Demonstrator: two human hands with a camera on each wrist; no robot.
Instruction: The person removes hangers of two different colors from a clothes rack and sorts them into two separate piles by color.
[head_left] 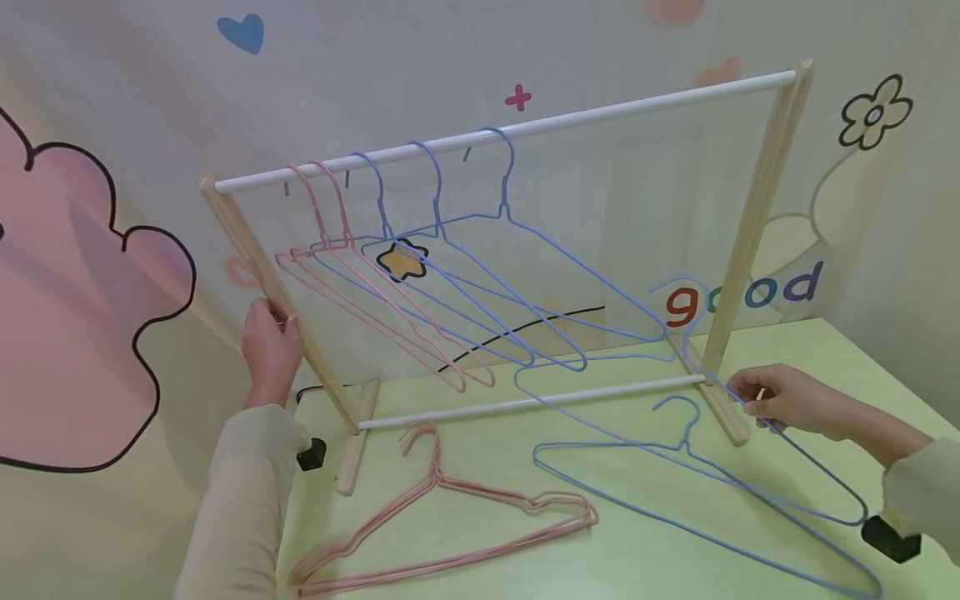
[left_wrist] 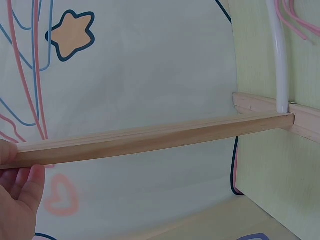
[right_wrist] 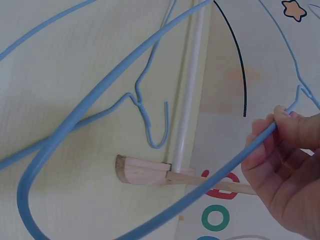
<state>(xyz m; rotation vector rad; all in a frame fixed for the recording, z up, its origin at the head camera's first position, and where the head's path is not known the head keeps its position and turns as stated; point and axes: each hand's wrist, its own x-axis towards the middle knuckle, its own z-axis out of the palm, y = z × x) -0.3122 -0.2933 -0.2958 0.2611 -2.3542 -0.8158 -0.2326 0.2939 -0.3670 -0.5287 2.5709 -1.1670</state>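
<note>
My left hand [head_left: 272, 350] grips the left wooden post [left_wrist: 150, 141] of a small garment rack, about halfway up it. In the right hand [head_left: 787, 402] a blue wire hanger [right_wrist: 225, 170] is pinched by its shoulder, close to the neck. That hanger is off the rack, tilted, in front of the right post [head_left: 757, 225]. From the white top rail [head_left: 637, 107] hang two pink hangers [head_left: 405, 312] on the left and three blue hangers [head_left: 570, 242] to their right.
Several pink hangers [head_left: 480, 558] lie stacked on the pale green table [head_left: 637, 567]. A blue hanger [head_left: 622, 496] lies right of them, partly under the held one. The rack's lower white rail [head_left: 525, 404] joins its wooden feet [head_left: 356, 450]. Behind stands a printed backdrop [head_left: 600, 33].
</note>
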